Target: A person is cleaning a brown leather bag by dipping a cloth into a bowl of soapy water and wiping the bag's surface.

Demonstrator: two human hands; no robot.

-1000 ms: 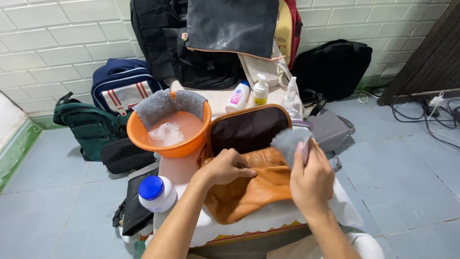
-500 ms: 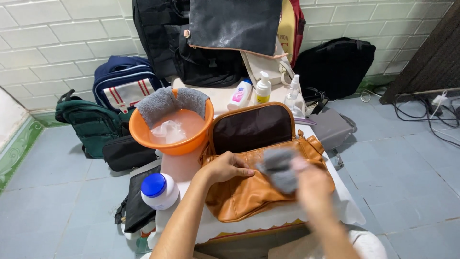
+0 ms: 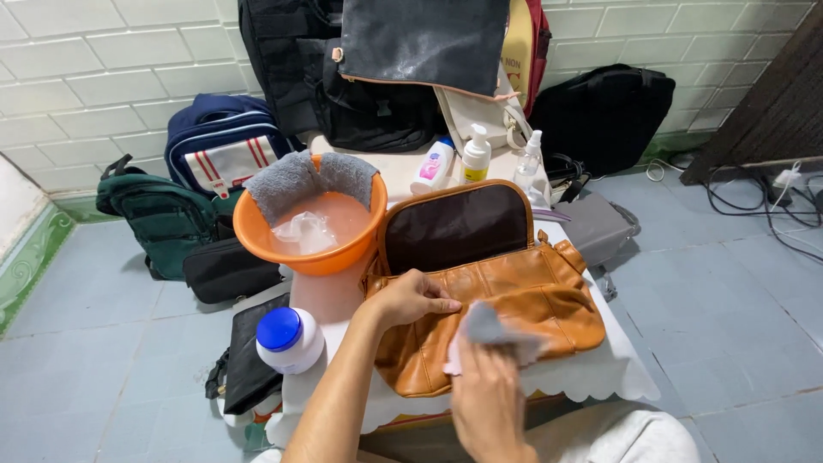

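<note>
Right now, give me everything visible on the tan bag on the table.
The tan bag looks like smooth, slightly glossy leather with stitched vertical panels and small metal fittings at the upper corners. Its flap is open and stands up behind the body, showing a dark brown lining. It lies flat on a white-covered table, right beside an orange basin. The left hand presses flat on its front; the right hand holds a grey cloth against its lower front edge.
</note>
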